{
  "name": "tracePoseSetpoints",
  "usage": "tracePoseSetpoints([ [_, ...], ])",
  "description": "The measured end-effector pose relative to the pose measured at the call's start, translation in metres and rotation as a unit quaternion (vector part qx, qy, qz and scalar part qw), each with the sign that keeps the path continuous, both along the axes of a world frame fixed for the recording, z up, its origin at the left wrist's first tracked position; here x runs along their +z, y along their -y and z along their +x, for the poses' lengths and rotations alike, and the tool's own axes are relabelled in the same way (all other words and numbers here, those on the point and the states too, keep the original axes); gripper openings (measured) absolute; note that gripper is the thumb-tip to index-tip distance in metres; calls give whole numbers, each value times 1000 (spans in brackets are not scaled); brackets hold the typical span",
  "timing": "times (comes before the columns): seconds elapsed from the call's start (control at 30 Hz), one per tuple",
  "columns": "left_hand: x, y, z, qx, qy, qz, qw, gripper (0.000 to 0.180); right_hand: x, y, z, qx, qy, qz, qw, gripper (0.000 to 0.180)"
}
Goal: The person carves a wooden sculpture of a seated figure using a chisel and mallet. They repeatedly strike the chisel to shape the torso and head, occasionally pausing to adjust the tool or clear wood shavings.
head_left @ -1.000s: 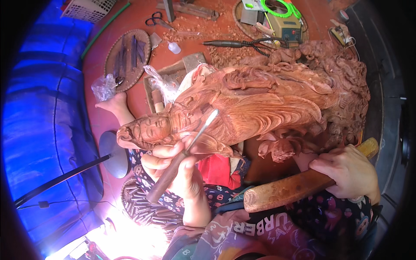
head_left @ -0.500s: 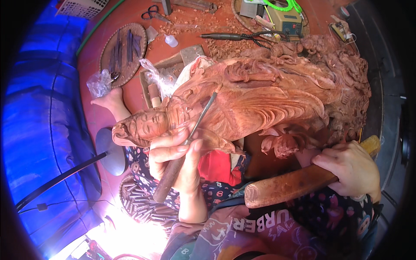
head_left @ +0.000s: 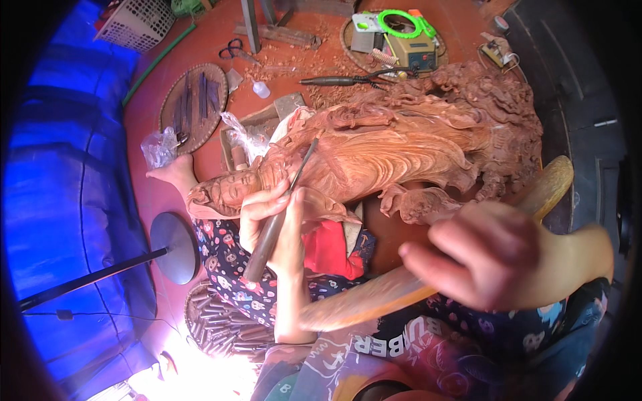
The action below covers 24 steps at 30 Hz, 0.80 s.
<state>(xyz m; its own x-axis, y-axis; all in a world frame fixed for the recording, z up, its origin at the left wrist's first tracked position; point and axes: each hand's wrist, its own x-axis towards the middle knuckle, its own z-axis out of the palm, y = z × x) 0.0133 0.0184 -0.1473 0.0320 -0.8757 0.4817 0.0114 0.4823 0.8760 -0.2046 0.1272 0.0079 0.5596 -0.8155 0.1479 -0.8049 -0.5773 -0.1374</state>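
Observation:
A carved reddish-brown wooden statue (head_left: pixel 394 154) of a robed figure lies across in front of me, its head (head_left: pixel 231 190) to the left and its ornate base to the right. My left hand (head_left: pixel 271 214) is closed round a carving chisel (head_left: pixel 266 244), wooden handle toward me. The chisel's thin metal blade slants up to the right, its tip at the statue's robe by the chest. In my right hand (head_left: pixel 478 257), smeared by motion, is a long wooden mallet (head_left: pixel 374 301). One end of it reaches left near my left forearm; the other juts out far right.
A round basket of several small tools (head_left: pixel 231 324) stands at my left knee. Beyond the statue are a flat woven tray (head_left: pixel 190 110) with dark blades, scissors (head_left: pixel 235 50), a handpiece (head_left: pixel 328 81), a power box (head_left: pixel 414 53) and wood shavings. A lamp stand's round base (head_left: pixel 174 247) sits left.
My right hand has swung left and nearer, carrying the mallet, whose left end is now closer to my left forearm. The view has shifted slightly; the chisel stays on the robe.

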Motion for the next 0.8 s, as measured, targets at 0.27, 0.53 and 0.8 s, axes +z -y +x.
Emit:
tracePoseSetpoints([
  [0.27,7,-1,-7,1,-48,11,999,22,19,-6,49,7,-99,-196,976,52],
  [0.53,8,-1,-4,-16,-13,-1,1000,17,26,-14,55,-36,-86,-132,987,48],
  [0.8,17,1,-10,22,27,-31,999,18,30,-23,43,-42,-90,-108,989,41],
])
